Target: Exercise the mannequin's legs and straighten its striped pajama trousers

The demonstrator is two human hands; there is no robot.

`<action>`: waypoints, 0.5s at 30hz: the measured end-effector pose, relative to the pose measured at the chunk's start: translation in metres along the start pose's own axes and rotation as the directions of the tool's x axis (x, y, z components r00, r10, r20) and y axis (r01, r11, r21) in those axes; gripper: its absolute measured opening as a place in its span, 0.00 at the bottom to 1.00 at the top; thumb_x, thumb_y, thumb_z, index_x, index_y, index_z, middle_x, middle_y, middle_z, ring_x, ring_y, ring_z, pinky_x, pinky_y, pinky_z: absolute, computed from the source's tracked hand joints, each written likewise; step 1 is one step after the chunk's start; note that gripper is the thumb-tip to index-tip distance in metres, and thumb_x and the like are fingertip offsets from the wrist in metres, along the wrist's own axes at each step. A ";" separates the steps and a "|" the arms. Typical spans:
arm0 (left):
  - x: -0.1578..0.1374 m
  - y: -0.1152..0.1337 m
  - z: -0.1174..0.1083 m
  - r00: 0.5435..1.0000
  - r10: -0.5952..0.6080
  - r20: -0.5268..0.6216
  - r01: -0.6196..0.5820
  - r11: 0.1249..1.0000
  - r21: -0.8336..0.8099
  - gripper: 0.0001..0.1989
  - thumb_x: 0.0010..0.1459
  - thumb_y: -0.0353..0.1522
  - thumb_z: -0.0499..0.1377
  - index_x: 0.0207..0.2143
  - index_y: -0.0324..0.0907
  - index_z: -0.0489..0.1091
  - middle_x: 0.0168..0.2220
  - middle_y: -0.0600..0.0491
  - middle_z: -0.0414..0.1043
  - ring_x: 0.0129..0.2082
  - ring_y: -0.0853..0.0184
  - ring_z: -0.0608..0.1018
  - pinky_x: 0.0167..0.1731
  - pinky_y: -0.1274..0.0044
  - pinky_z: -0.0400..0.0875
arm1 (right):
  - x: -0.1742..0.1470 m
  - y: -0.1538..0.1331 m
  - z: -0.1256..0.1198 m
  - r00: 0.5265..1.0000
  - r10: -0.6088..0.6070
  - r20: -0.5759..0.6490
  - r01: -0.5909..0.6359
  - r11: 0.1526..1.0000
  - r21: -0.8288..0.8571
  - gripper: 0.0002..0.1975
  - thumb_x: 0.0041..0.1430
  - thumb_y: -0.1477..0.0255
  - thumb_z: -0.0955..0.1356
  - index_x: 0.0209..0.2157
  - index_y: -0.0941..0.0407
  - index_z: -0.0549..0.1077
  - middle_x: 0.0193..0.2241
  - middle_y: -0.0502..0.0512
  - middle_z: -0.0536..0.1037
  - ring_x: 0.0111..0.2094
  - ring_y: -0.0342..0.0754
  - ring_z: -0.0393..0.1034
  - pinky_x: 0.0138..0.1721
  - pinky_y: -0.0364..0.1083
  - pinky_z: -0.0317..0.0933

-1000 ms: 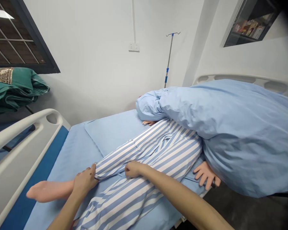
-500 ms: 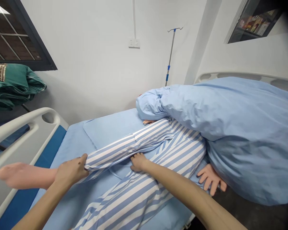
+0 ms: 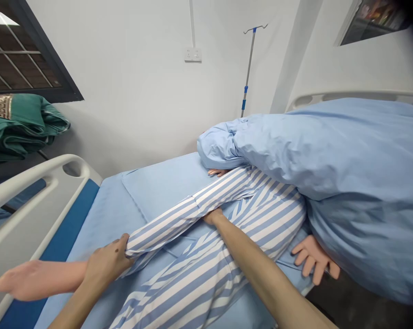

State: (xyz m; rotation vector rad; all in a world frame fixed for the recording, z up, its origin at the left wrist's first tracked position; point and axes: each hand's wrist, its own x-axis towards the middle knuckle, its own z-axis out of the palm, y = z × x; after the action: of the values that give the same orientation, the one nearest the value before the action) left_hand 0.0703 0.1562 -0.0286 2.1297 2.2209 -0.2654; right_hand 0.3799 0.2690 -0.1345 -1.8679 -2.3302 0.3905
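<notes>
A manikin in blue-and-white striped trousers (image 3: pixel 261 219) lies on a bed, its upper body under a light blue quilt (image 3: pixel 346 151). My left hand (image 3: pixel 110 260) is closed round the far leg just above the bare foot (image 3: pixel 38 278), at the trouser cuff. Further up that striped leg (image 3: pixel 179 217), my right hand (image 3: pixel 213 216) reaches underneath near the knee; its fingers are hidden by the leg. My right forearm crosses above the nearer leg (image 3: pixel 192 274). One manikin hand (image 3: pixel 316 258) sticks out from the quilt at the right, another (image 3: pixel 218 172) at the far side.
The bed's end board (image 3: pixel 65 162) rises at the left, with the foot in front of it. Light blue sheet (image 3: pixel 165 178) covers the mattress. Against the wall stand an IV pole (image 3: pixel 249 68) and, at the left, folded green cloth (image 3: pixel 31 119).
The manikin's foot and lower leg have sunk a little, along with my left hand. My right hand has slid farther under the leg, so its fingers no longer show. The view has shifted slightly.
</notes>
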 end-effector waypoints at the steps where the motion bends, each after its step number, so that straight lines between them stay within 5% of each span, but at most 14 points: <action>1: 0.000 0.000 0.004 1.000 -0.007 0.010 0.007 1.000 -0.016 0.17 0.44 0.36 0.50 0.40 0.45 0.61 0.36 0.47 0.71 0.28 0.57 0.72 0.25 0.74 0.56 | 0.000 0.000 0.000 1.000 0.008 0.001 -0.008 1.000 0.001 0.31 0.56 0.57 0.56 0.59 0.53 0.52 0.60 0.54 0.50 0.60 0.55 0.41 0.59 0.55 0.36; 7: -0.006 0.014 0.015 0.996 -0.087 0.007 0.087 0.985 -0.150 0.16 0.46 0.39 0.49 0.39 0.45 0.60 0.36 0.48 0.71 0.30 0.57 0.72 0.26 0.73 0.57 | -0.001 -0.009 -0.019 0.994 0.029 -0.105 -0.029 1.000 0.008 0.25 0.57 0.63 0.57 0.56 0.54 0.58 0.57 0.56 0.58 0.58 0.56 0.49 0.57 0.55 0.42; 15: 0.001 0.052 0.017 0.975 -0.158 -0.158 0.118 0.965 -0.236 0.13 0.49 0.38 0.47 0.37 0.46 0.60 0.36 0.51 0.71 0.33 0.59 0.72 0.29 0.74 0.58 | 0.005 -0.013 -0.064 0.988 -0.035 -0.149 0.044 0.997 0.057 0.19 0.57 0.76 0.56 0.47 0.59 0.68 0.47 0.60 0.70 0.50 0.52 0.62 0.50 0.47 0.56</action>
State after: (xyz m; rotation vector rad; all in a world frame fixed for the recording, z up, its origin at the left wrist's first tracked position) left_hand 0.1207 0.1559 -0.0498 1.9514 2.3658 0.1709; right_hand 0.3829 0.2790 -0.0694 -1.7563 -2.2296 0.3033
